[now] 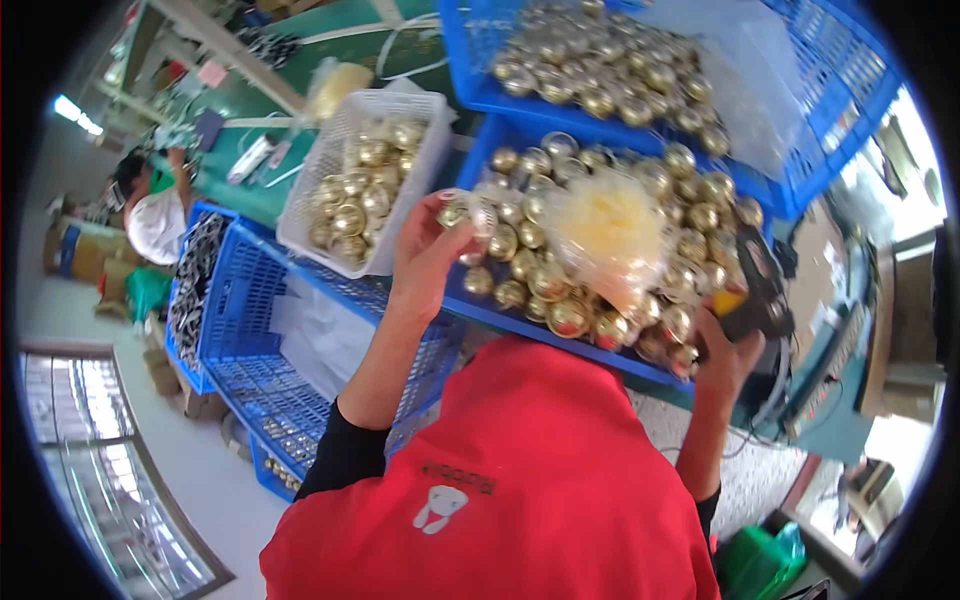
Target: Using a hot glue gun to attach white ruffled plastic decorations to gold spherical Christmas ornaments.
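My left hand (425,262) is raised over the near blue crate (560,335) and grips a gold metal ball in a clear wrapper (462,213). The crate is filled with several shiny gold balls (545,280), and a clear bag of pale yellow pieces (605,230) lies on top of them. My right hand (722,358) is at the crate's right corner, closed around a black and yellow hand tool (757,292). My red top (530,480) fills the bottom of the view.
A white basket (330,150) of gold balls stands to the left. A second blue crate (470,80) of balls sits behind. Lower blue crates (245,300) hold white plastic sheet and small parts. Another person (155,215) works at the far left. Cables and equipment lie at right.
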{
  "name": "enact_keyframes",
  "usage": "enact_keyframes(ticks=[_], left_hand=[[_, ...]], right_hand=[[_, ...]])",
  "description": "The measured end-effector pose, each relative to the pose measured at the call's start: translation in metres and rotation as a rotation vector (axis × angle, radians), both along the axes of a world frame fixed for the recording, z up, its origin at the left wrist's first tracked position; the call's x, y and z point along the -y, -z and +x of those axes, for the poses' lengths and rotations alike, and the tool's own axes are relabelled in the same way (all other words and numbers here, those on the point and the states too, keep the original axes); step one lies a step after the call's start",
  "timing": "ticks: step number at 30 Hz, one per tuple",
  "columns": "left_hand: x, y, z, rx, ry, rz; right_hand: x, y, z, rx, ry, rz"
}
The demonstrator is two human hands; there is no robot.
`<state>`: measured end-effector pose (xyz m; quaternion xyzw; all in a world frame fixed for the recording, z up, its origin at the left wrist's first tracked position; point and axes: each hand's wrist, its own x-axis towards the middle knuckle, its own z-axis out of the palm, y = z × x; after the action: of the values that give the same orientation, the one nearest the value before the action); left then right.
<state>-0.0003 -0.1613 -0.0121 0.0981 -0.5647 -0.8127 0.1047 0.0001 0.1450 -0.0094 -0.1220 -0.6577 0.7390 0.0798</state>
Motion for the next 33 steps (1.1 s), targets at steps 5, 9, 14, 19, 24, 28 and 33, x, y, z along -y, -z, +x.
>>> enact_keyframes(ticks=[5, 9, 14, 19, 24, 28, 33], left_hand=[[0.090, 0.026, 0.010, 0.033, -0.500, -0.562], [0.163, 0.049, 0.008, 0.028, -0.756, -0.645], [0.234, 0.079, -0.020, 0.385, -0.986, -1.187], [0.207, 0.087, -0.026, 0.071, -0.843, -1.698], [0.030, 0.034, -0.020, -0.096, -0.276, -1.159], [-0.029, 0.055, -0.008, -0.160, 0.327, -1.350], [-0.052, 0.091, -0.005, 0.020, 0.435, -1.296]], right_hand=[[-0.022, 0.018, -0.005, -0.080, 0.067, 0.029], [-0.030, 0.017, -0.007, -0.042, 0.074, 0.084], [-0.035, 0.019, -0.002, -0.032, 0.109, 0.159], [-0.030, 0.020, -0.003, -0.024, 0.128, 0.121], [-0.028, 0.015, -0.016, 0.098, 0.150, 0.248], [-0.036, 0.013, -0.011, -0.006, 0.193, 0.430], [-0.047, 0.021, -0.005, -0.025, 0.159, 0.588]])
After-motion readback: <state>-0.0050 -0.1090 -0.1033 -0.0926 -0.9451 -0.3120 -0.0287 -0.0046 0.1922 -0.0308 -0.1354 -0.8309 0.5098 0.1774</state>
